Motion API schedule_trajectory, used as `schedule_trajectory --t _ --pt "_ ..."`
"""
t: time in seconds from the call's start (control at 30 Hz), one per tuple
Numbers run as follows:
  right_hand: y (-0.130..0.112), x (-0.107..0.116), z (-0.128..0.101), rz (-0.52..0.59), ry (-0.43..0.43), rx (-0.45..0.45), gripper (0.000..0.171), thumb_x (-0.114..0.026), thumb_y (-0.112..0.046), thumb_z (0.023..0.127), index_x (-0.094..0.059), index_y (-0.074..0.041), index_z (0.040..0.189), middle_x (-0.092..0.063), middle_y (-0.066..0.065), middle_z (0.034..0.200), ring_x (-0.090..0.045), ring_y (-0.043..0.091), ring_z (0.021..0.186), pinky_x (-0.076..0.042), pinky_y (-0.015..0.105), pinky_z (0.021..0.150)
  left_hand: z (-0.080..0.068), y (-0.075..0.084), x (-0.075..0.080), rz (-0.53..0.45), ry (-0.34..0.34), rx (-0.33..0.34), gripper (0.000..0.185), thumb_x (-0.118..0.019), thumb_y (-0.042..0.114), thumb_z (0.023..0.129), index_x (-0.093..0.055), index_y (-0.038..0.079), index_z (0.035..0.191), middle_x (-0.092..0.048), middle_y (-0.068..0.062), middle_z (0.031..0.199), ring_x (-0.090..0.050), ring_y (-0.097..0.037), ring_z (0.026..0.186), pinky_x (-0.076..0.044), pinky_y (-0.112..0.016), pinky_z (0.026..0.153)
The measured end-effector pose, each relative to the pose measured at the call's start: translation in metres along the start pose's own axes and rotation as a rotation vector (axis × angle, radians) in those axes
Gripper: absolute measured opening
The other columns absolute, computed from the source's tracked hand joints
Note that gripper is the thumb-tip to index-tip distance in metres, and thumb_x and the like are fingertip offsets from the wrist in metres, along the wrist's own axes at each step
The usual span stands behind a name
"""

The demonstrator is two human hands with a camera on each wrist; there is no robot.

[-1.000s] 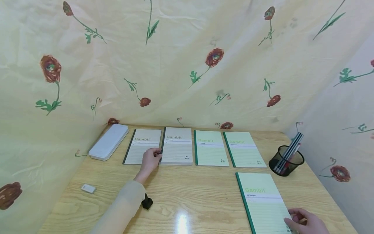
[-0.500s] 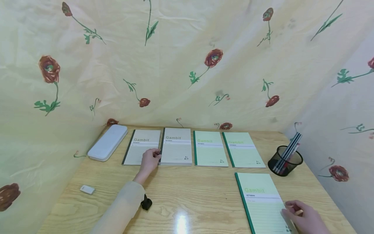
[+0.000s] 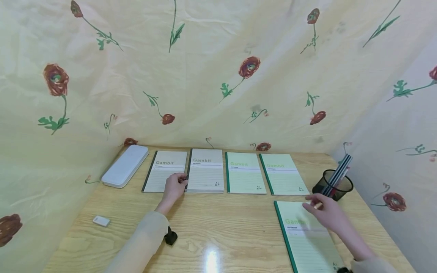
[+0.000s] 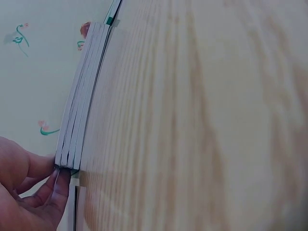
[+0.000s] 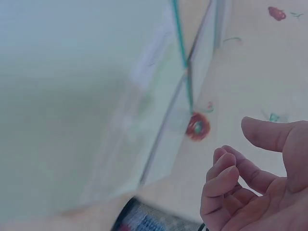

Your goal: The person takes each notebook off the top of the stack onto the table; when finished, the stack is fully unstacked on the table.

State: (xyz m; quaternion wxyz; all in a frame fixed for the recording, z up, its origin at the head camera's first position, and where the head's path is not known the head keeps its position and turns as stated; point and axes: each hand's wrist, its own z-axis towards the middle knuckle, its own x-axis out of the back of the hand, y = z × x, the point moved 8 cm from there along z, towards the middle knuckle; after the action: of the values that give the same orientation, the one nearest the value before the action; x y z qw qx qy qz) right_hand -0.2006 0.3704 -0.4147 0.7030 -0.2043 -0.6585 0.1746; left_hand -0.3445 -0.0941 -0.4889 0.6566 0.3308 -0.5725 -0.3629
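My left hand [image 3: 175, 187] is at the back of the table, gripping the spine edge of a stack of grey-covered notebooks [image 3: 206, 172]. In the left wrist view, thumb and fingers close on the near spine corner, and several page blocks show layered in the stack [image 4: 84, 96]. My right hand [image 3: 324, 214] hovers over the top right of a green-spined notebook [image 3: 300, 246] at the front right. Its fingers are loosely bent, and the right wrist view shows nothing between thumb and fingers [image 5: 221, 183].
Another grey notebook [image 3: 160, 176] lies left of the stack, two green notebooks [image 3: 246, 174] to its right. A mesh cup [image 3: 345, 185] of pencils stands at the right. A white case [image 3: 124, 167] and a small white block [image 3: 101, 221] are at the left. Flowered cloth hangs behind.
My right hand has left the front notebook's lower right edge and moved up and away to its top right corner. The left hand stays at the grey stack's spine.
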Motion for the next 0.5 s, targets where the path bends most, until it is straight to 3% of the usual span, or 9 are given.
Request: schedule_trajectory --t 0.17,0.5 --pt "-0.035 -0.011 0.030 0.025 0.006 0.084 0.033 -0.066 -0.025 0.097 -0.067 0.004 0.112 -0.065 0.008 0.092 -0.060 0.021 0.079 -0.047 0.030 0.060 -0.001 0.000 0.000 -0.001 -0.010 0.008 0.025 -0.065 -0.003 0.092 -0.068 -0.008 0.117 -0.069 -0.017 0.102 -0.064 -0.030 0.094 -0.055 -0.040 0.081" --pt "-0.088 -0.045 0.092 0.126 -0.040 0.105 0.037 -0.064 -0.031 0.098 -0.067 0.004 0.111 -0.067 0.012 0.093 -0.061 0.025 0.081 -0.050 0.034 0.066 0.000 0.002 0.001 0.000 -0.008 -0.002 0.024 -0.066 -0.004 0.091 -0.068 -0.009 0.115 -0.068 -0.017 0.100 -0.064 -0.030 0.092 -0.055 -0.039 0.079"
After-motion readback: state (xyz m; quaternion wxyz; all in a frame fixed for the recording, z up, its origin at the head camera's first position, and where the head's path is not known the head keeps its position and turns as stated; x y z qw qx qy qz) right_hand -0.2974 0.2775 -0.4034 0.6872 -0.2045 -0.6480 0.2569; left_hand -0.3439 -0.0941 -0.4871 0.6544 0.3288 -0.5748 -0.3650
